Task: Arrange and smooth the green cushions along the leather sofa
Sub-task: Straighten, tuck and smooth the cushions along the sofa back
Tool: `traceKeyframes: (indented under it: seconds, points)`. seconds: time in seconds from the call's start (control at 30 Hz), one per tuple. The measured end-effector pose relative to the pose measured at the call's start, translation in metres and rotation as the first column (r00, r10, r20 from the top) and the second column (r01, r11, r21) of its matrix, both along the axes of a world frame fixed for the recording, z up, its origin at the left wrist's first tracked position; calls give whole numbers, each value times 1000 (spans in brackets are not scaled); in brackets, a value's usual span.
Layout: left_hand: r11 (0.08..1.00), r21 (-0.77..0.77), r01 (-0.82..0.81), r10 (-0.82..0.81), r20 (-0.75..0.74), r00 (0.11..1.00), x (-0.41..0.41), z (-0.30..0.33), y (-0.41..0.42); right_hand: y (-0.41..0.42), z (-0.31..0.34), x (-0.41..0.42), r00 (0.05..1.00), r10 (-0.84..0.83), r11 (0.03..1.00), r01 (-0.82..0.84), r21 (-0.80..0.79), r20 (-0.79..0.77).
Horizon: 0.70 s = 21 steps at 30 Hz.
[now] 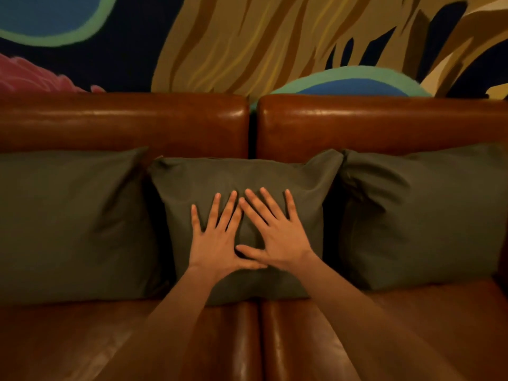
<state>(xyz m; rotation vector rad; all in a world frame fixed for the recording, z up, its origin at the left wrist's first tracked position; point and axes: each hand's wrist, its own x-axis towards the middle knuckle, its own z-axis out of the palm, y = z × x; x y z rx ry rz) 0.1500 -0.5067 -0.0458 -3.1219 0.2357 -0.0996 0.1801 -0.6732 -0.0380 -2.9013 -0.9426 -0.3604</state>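
Note:
Three dark green cushions lean upright against the back of a brown leather sofa [123, 119]. The middle cushion [242, 177] straddles the gap between the two seat sections. My left hand [215, 240] and my right hand [276, 235] lie flat on its front, fingers spread, thumbs crossing near the middle. Neither hand grips anything. The left cushion [68, 224] and the right cushion [423, 215] stand on either side, their inner corners touching the middle one.
A painted wall [247, 42] with blue, green, tan and pink shapes rises behind the sofa back. Bare leather seat [68, 342] stretches in front of the cushions, split by a seam at the centre.

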Motion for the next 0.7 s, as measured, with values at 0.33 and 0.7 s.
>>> traceKeyframes:
  seconds: [0.33, 0.7]
  points:
    - [998, 55, 34, -38, 67, 997, 34, -13, 7, 4, -20, 33, 998, -36, 999, 37, -18, 43]
    - [996, -30, 88, -82, 167, 983, 64, -32, 17, 1, -30, 62, 998, -11, 1000, 11, 1, 58]
